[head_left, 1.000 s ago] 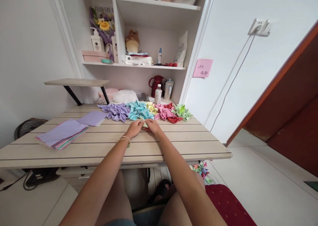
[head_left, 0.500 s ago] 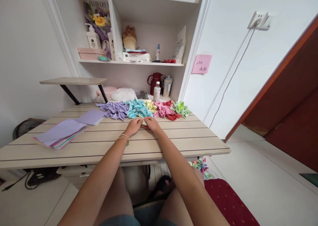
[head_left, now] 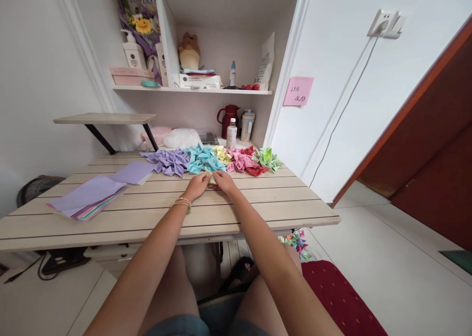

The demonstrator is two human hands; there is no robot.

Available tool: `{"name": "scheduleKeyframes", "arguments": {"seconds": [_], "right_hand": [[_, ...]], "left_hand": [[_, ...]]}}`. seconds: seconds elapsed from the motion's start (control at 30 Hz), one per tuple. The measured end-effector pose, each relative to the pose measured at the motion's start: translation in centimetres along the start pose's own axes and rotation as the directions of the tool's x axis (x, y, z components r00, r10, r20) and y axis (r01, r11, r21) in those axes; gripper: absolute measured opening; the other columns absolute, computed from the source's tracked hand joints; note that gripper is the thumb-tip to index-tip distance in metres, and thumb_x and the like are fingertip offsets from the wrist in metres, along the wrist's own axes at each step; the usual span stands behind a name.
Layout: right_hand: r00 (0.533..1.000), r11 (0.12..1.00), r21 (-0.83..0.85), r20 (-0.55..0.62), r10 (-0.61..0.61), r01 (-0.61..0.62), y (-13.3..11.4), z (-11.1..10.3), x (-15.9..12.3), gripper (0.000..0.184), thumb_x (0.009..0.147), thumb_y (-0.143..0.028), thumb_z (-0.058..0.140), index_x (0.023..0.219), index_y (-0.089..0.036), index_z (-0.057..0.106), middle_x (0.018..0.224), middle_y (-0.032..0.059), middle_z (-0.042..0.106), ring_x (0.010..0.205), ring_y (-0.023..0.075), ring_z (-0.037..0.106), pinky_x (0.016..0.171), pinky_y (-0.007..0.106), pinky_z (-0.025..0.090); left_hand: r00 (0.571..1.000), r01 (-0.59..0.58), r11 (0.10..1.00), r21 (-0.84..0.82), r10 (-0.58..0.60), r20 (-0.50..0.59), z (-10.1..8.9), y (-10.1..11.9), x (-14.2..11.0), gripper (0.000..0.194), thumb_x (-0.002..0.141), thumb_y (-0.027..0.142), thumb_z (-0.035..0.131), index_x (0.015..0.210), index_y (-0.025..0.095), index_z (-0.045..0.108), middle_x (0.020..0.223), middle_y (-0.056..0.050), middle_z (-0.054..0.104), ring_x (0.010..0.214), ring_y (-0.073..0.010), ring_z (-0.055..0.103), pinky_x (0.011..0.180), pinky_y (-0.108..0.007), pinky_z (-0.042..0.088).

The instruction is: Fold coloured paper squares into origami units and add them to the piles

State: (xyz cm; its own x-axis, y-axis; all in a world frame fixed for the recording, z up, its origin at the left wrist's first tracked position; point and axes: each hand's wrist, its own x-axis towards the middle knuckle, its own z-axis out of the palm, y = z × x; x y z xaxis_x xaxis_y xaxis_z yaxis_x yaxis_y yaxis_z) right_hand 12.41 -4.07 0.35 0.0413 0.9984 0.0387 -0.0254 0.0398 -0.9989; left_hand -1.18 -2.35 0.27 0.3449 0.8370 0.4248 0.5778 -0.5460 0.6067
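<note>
My left hand (head_left: 199,184) and my right hand (head_left: 222,181) meet over the middle of the table, fingers closed on a small piece of folded pale yellow-green paper (head_left: 212,180). Most of that paper is hidden by the fingers. Something small and reddish-brown (head_left: 214,186) shows just beneath it; I cannot make out what it is. Right behind my hands lie folded paper pieces in colour groups: purple (head_left: 171,162), light blue (head_left: 202,158), yellow (head_left: 222,155), pink (head_left: 241,162), red (head_left: 257,170) and light green (head_left: 269,159).
Stacked coloured paper sheets (head_left: 88,196) lie on the table's left, beside a smaller purple stack (head_left: 133,171). A clear bottle (head_left: 231,134), a red jug (head_left: 229,121) and a tumbler (head_left: 247,125) stand behind the folded pieces. A small raised shelf (head_left: 105,119) is at the back left.
The view has shifted slightly. Both hands stay together on the folded paper, with hardly any visible movement.
</note>
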Motion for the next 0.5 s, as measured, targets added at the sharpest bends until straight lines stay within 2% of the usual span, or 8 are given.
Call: {"name": "scheduleKeyframes", "arguments": {"seconds": [0.5], "right_hand": [[1.0,1.0,0.0,-0.006,-0.004,0.004,0.31,0.09,0.24,0.017,0.076,-0.025,0.055,0.088,-0.019,0.065,0.078,0.0003,0.063,0.062,0.0144,0.063,0.063,0.03,0.056]], "left_hand": [[1.0,0.01,1.0,-0.007,-0.01,-0.001,-0.07,0.1,-0.1,0.033,0.08,0.039,0.045,0.055,0.019,0.05,0.053,0.001,0.053,0.056,-0.0159,0.048,0.054,-0.025,0.032]]}}
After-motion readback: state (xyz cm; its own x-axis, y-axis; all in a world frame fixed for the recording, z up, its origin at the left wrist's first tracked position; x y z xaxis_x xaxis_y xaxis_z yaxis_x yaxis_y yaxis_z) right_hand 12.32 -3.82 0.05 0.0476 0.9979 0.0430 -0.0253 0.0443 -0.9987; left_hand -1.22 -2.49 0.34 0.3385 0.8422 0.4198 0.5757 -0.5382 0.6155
